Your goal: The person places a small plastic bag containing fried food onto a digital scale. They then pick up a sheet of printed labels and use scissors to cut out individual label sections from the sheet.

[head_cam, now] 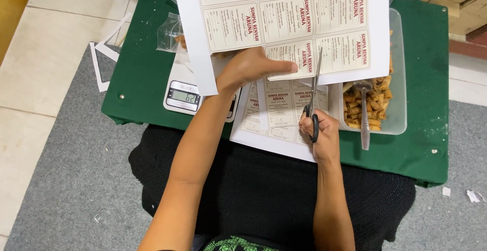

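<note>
Right hand [320,132] works one pair of scissors [314,96] into one label sheet [284,18]

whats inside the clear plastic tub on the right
The clear tub holds golden-brown fried snack rolls, with a metal spoon resting in them. The held label sheet covers the tub's far end, so its contents there are hidden.

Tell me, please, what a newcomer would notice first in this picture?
First, the big white label sheet held up at top centre by the left hand, with the right hand working scissors into its lower edge. Next, the clear tub of golden snacks at right on the green table.
</note>
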